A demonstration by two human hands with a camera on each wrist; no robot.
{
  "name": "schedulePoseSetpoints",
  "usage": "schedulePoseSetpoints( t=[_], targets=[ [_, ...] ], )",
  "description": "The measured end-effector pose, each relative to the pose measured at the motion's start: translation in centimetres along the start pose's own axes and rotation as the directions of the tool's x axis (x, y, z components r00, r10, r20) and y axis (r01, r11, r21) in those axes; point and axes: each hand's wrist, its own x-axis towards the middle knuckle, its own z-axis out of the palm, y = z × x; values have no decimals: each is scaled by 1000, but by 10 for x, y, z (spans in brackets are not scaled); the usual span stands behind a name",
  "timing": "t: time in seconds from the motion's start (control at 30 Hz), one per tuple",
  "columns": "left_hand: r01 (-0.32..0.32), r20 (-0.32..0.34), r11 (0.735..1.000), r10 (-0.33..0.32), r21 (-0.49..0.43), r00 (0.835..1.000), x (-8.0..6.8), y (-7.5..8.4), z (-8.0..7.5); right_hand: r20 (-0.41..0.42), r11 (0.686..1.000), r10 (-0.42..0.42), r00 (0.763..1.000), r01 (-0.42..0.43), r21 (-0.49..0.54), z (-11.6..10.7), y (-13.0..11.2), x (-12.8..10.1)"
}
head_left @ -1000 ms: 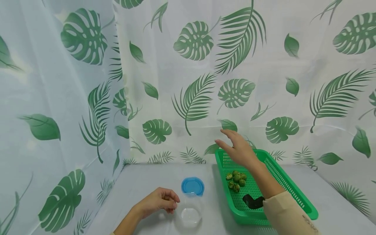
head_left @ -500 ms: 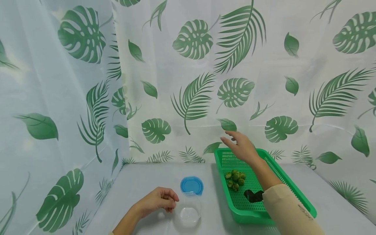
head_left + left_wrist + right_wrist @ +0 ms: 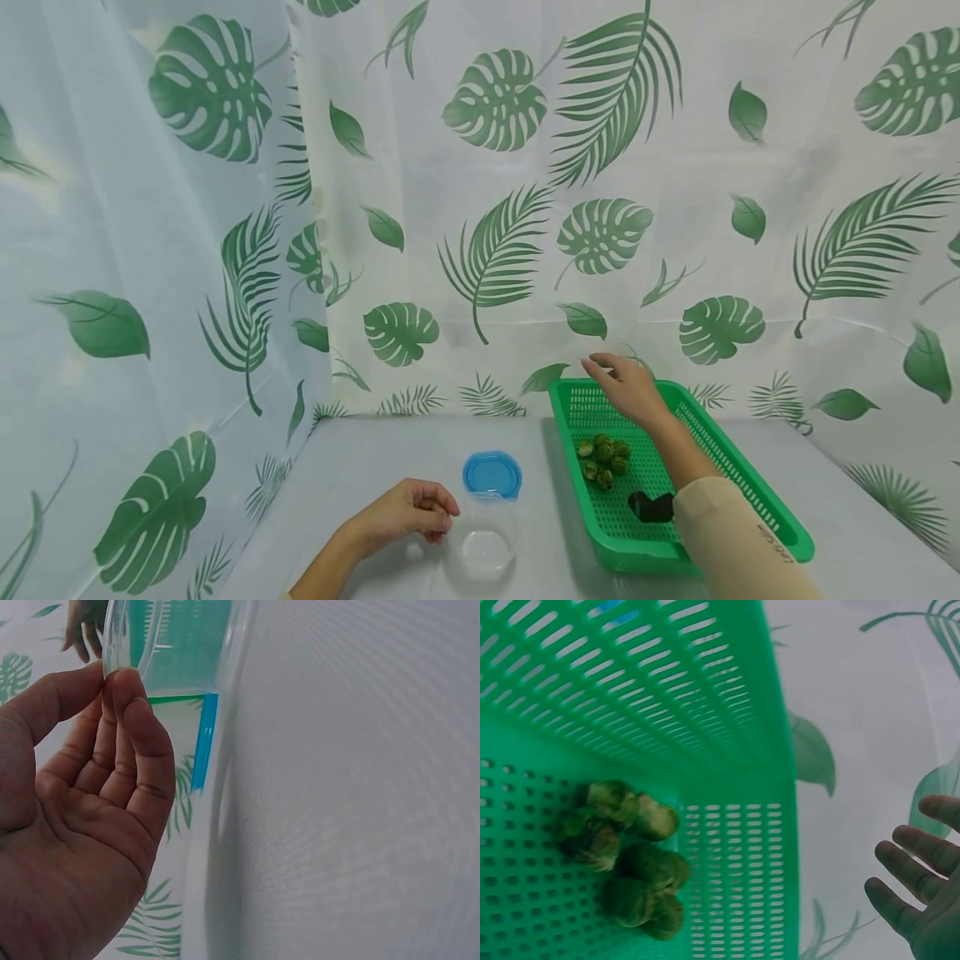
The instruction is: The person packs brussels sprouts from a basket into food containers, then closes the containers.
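Two hands of mine are in view, and only one is holding anything. My left hand (image 3: 401, 518) rests on the table (image 3: 360, 467) with its fingers curled, thumb and fingertips (image 3: 124, 690) pinching the rim of the clear plastic container (image 3: 486, 550), which stands on the table close in front of me. Just behind the container lies its blue lid (image 3: 492, 475), flat on the table.

My right hand (image 3: 630, 390) hangs over the far end of the green basket (image 3: 742, 483) with its fingers spread and relaxed, gripping nothing (the wrist view shows the palm open beside the basket's corner). It touches neither the basket nor what lies in it.

In the basket, a small cluster of Brussels sprouts (image 3: 603, 460) sits on the mesh floor toward the left wall, below and nearer to me than that hand. A dark object (image 3: 649, 507) lies further back toward me, partly hidden by my sleeve (image 3: 731, 533).
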Motion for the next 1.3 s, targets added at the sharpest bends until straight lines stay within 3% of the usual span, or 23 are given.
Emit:
schedulePoseSetpoints(
  t=[0.3,0.73,1.3],
  targets=[
    [3,-3,1000,-3,-12,1000,-2,1,0,38,999,55,998,-54,-5,11,20,-2],
    [3,-10,1000,-3,-2,1000,-2,1,1,129,999,44,991,-42,-15,23,51,-8],
    [15,-24,1000,-15,3,1000,-2,3,3,213,994,97,972,-86,-61,21,65,-16]
  ],
)
